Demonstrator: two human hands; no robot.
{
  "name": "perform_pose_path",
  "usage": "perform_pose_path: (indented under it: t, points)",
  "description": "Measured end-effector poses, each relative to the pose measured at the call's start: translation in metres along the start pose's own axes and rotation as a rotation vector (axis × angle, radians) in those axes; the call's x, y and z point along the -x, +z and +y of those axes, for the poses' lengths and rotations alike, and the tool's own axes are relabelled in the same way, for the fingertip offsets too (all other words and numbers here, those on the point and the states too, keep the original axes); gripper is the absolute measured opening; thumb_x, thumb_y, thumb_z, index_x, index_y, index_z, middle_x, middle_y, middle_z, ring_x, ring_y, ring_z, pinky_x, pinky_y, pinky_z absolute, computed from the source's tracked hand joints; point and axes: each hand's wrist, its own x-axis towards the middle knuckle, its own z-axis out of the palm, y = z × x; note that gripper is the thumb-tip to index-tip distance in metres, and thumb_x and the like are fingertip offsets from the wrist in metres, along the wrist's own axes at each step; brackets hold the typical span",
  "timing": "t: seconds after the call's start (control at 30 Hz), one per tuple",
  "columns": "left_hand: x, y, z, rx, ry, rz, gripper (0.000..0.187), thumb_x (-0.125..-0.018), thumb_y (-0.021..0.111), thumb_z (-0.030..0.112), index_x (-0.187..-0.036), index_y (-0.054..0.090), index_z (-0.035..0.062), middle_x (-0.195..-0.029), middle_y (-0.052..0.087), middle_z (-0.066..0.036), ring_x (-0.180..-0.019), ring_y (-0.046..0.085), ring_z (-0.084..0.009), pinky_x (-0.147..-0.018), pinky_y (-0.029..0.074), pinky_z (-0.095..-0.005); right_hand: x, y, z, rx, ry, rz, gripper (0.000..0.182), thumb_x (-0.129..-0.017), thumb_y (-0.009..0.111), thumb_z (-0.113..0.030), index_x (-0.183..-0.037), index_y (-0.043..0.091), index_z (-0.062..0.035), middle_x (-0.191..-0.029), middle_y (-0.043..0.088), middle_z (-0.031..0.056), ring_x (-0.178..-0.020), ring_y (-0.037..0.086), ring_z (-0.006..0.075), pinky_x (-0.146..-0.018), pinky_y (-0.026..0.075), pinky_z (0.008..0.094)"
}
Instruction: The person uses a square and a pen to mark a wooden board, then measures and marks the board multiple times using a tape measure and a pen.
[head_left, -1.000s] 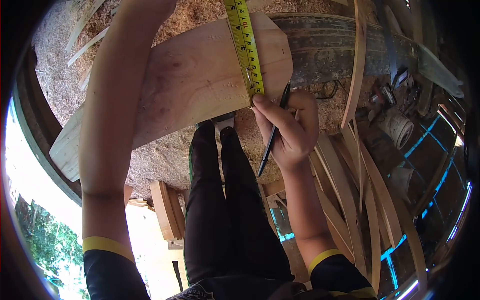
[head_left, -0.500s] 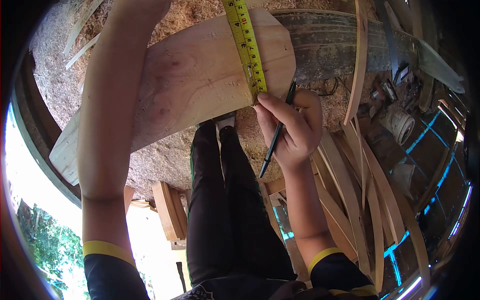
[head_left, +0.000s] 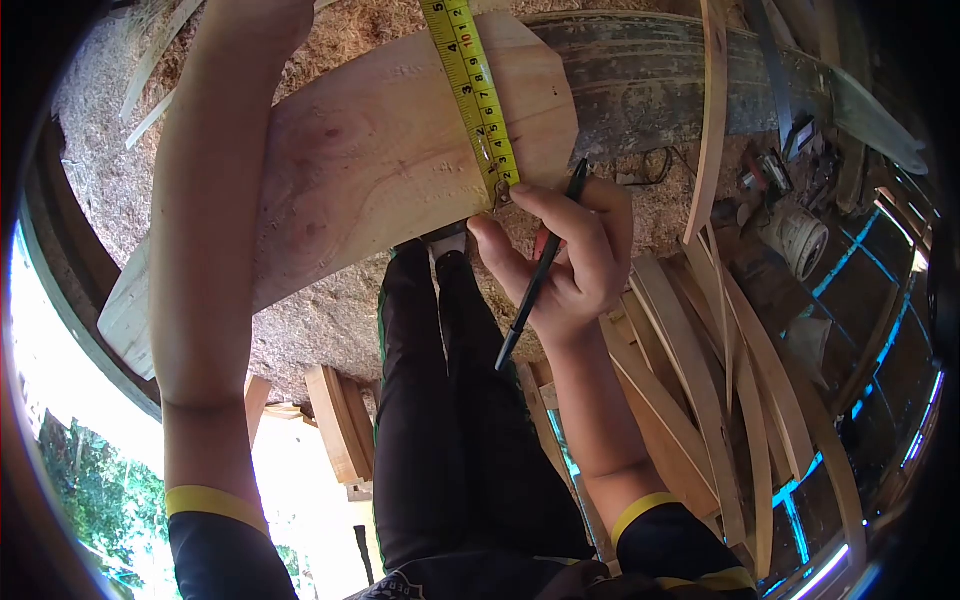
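Observation:
A pale wooden board [head_left: 370,150] lies at a slant across the upper middle, its angled end at the right. Over it runs a yellow tape measure blade [head_left: 470,90], with the low numbers at the board's near edge. At the tip of that blade is my right hand [head_left: 575,245], its index finger touching the end and its thumb apart below the edge. A dark pen [head_left: 545,265] is held in the same hand, slanting down past the palm. My left hand [head_left: 290,20] is cut off by the top edge, its fingers out of sight; the left forearm crosses the board.
A dark weathered plank [head_left: 670,85] extends under the board's right end. Curved wooden strips [head_left: 690,370] are piled at right, near a whitish bucket [head_left: 800,240]. Wood blocks [head_left: 338,425] stand at lower left. Shavings [head_left: 310,345] cover the ground.
The board and tape have shifted slightly left in view. My right thumb has moved left, off the tape's end, while the index finger stays there. The pen has moved left with the hand.

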Motion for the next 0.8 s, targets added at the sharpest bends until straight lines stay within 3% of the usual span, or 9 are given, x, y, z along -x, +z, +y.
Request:
perform_pose_path:
  t: [0.07,0.17,0.27,0.33,0.43,0.47,0.53,0.63,0.8]
  points:
    - [0.001,0.002,0.001,0.069,0.011,-0.053,0.045,-0.1,0.076,0.051,-0.116,0.065,0.0103,-0.104,0.066,-0.003,-0.095,0.066,-0.0152,-0.084,0.056,-0.0342,-0.001,0.002,-0.003,-0.055,0.035,0.021,0.045,-0.073,0.101,-0.02,-0.111,0.078,-0.0105,-0.096,0.061,0.0034,-0.085,0.058,0.0201,-0.072,0.048,0.0347]
    - [0.004,0.006,0.0,-0.083,-0.017,0.093,0.046,-0.1,0.075,0.052,-0.117,0.065,0.0102,-0.105,0.066,-0.003,-0.095,0.066,-0.0151,-0.085,0.056,-0.0343,0.0,0.001,-0.005,-0.052,0.104,0.026,0.042,-0.075,0.099,-0.017,-0.11,0.078,-0.0098,-0.096,0.061,0.004,-0.085,0.058,0.0206,-0.072,0.049,0.0345]
    - [0.003,-0.001,-0.003,0.034,-0.016,-0.044,0.048,-0.1,0.074,0.054,-0.117,0.065,0.0103,-0.106,0.067,-0.004,-0.095,0.066,-0.0156,-0.086,0.056,-0.0344,-0.003,0.006,-0.002,-0.062,0.041,0.059,0.04,-0.077,0.097,-0.014,-0.111,0.077,-0.0086,-0.097,0.063,0.0044,-0.085,0.059,0.021,-0.073,0.049,0.035]
    - [0.01,0.019,0.004,-0.077,-0.034,0.193,0.049,-0.1,0.074,0.054,-0.119,0.065,0.0102,-0.107,0.067,-0.004,-0.096,0.066,-0.0158,-0.086,0.056,-0.034,-0.002,0.006,-0.008,-0.083,0.082,0.052,0.039,-0.078,0.097,-0.013,-0.111,0.077,-0.008,-0.097,0.065,0.0044,-0.085,0.059,0.0211,-0.073,0.049,0.0352]
    - [0.009,0.026,0.008,-0.079,-0.101,0.274,0.049,-0.1,0.074,0.053,-0.122,0.064,0.0101,-0.108,0.067,-0.004,-0.097,0.067,-0.0158,-0.086,0.057,-0.0339,-0.001,0.005,-0.01,-0.101,0.116,0.044,0.039,-0.079,0.096,-0.012,-0.112,0.076,-0.0067,-0.098,0.067,0.0043,-0.085,0.059,0.021,-0.073,0.049,0.0349]
    - [0.006,0.016,0.004,-0.08,-0.101,0.275,0.049,-0.1,0.074,0.053,-0.122,0.064,0.0101,-0.108,0.067,-0.004,-0.097,0.067,-0.0158,-0.086,0.057,-0.0339,-0.002,0.005,-0.01,-0.097,0.109,0.043,0.039,-0.079,0.096,-0.011,-0.112,0.076,-0.0061,-0.098,0.067,0.0042,-0.085,0.059,0.0207,-0.072,0.049,0.0344]
    - [-0.001,-0.007,-0.005,0.027,0.01,-0.094,0.05,-0.1,0.074,0.052,-0.124,0.063,0.0102,-0.109,0.067,-0.004,-0.098,0.067,-0.0159,-0.086,0.057,-0.0348,-0.001,0.003,-0.009,-0.087,0.125,0.039,0.038,-0.08,0.096,-0.011,-0.112,0.075,-0.0059,-0.097,0.067,0.004,-0.085,0.058,0.0203,-0.072,0.049,0.0339]
    - [0.008,0.007,0.002,0.043,-0.032,0.053,0.047,-0.101,0.074,0.051,-0.122,0.064,0.0106,-0.108,0.067,-0.004,-0.097,0.067,-0.0155,-0.086,0.058,-0.0347,-0.001,0.001,-0.008,-0.078,0.138,0.024,0.038,-0.08,0.096,-0.012,-0.112,0.075,-0.0055,-0.097,0.067,0.0037,-0.085,0.058,0.0195,-0.07,0.049,0.033]
    - [0.006,0.013,-0.001,-0.077,-0.035,0.112,0.044,-0.102,0.074,0.049,-0.119,0.065,0.0103,-0.105,0.066,-0.004,-0.095,0.066,-0.0147,-0.085,0.058,-0.0331,-0.002,0.0,-0.006,-0.081,0.129,-0.002,0.039,-0.081,0.096,-0.014,-0.112,0.075,-0.0056,-0.098,0.066,0.0038,-0.085,0.057,0.0189,-0.069,0.049,0.0326]
